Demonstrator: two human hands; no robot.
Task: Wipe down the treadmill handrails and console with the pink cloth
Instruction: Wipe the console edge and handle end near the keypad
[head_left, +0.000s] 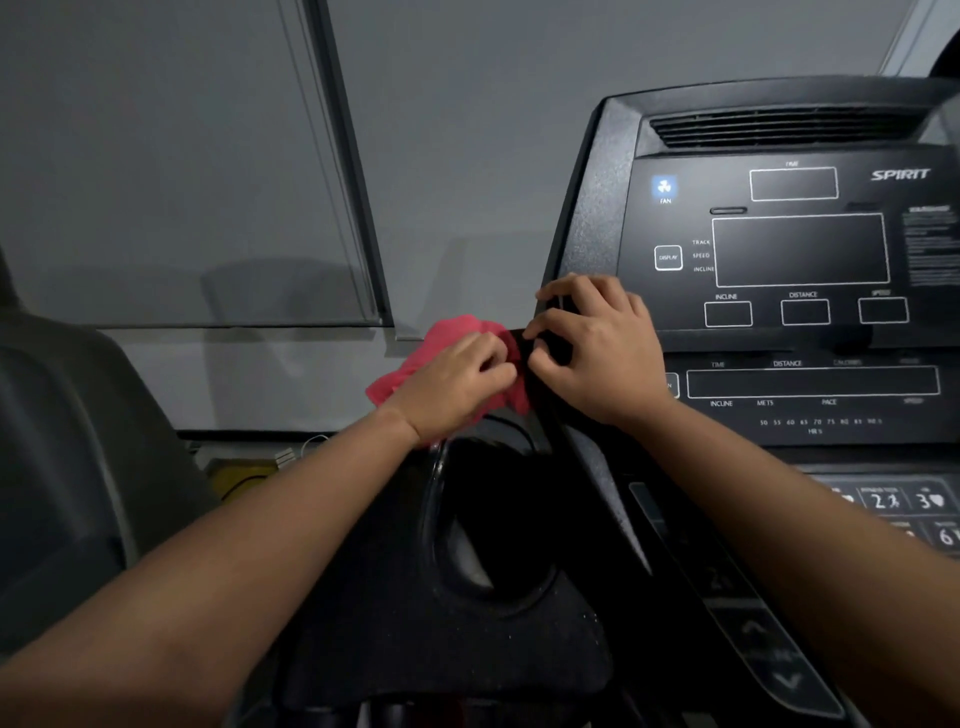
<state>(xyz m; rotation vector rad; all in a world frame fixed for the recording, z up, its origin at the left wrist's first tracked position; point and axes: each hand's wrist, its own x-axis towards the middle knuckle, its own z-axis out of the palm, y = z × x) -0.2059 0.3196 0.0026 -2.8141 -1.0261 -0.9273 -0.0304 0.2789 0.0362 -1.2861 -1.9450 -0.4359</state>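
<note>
The black treadmill console (800, 249) fills the right side, with dark display windows and a fan vent on top. A bunched pink cloth (452, 332) lies against the console's left edge, above the cup holder (493, 519). My left hand (457, 382) grips the cloth with curled fingers. Just to its right, my right hand (597, 348) rests on the console's left edge, fingers curled and fingertips touching the cloth's right end; whether it pinches the cloth is unclear. No handrail is plainly visible.
Numbered keys (904, 501) and arrow buttons (774, 654) sit on the lower right panel. A grey wall with a window frame (353, 171) stands behind. Another dark machine (62, 441) looms at left. A yellow object (244, 475) lies low by the wall.
</note>
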